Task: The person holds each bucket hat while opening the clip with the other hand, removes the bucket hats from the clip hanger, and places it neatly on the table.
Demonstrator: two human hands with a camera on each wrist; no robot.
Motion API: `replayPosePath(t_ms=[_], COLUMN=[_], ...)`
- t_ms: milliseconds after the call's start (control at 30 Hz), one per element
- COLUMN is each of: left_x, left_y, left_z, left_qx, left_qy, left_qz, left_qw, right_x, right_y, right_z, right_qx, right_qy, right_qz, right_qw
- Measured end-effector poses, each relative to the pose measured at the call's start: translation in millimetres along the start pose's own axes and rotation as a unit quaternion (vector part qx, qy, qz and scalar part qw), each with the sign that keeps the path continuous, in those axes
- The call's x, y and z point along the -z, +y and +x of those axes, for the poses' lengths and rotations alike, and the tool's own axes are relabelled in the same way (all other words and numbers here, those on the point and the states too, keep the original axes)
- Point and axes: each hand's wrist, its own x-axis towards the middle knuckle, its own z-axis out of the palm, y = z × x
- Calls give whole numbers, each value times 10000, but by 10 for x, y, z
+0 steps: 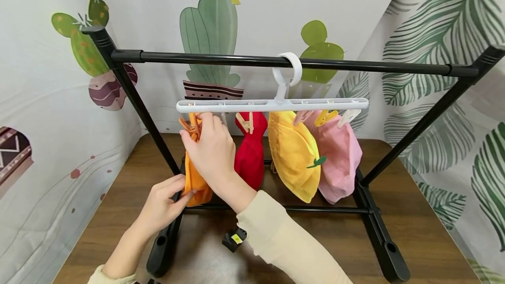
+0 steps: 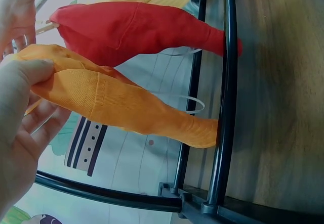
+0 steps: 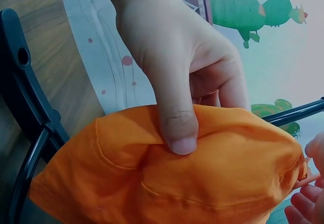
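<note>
An orange cloth hat (image 1: pixel 196 187) hangs at the left end of a white clip hanger (image 1: pixel 236 106). My left hand (image 1: pixel 163 203) pinches the side of this hat; in the right wrist view its thumb (image 3: pixel 179 128) presses into the orange fabric. Up under the hanger bar, my right hand (image 1: pixel 213 148) has its fingers at an orange clothespin (image 1: pixel 193 125) by the hat's upper edge. In the right wrist view only some of its fingertips (image 3: pixel 304 204) show. Beside it hangs a red hat (image 1: pixel 250 157), held by a beige clothespin (image 1: pixel 246 122).
Farther right hang a yellow hat (image 1: pixel 293 157) with a green leaf and a pink hat (image 1: pixel 339 157). The hanger hooks over a black rack's top bar (image 1: pixel 236 59). A small black device (image 1: pixel 234 239) is below, above the wooden tabletop (image 1: pixel 130 187). Patterned cloth forms the background.
</note>
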Motion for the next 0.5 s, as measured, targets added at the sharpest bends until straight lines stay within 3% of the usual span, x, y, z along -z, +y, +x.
replayPosePath(t_ms=[267, 500], left_x=[-46, -63], left_y=[2, -5], left_z=[19, 24], left_qx=[-121, -63], left_qy=[-94, -129], left_qz=[-101, -18], left_qw=[9998, 9999], right_x=[-76, -118], right_y=[12, 50], right_z=[8, 12], right_qx=[-18, 364], right_qy=[211, 551], right_qz=[-301, -465], right_qw=[9993, 9967])
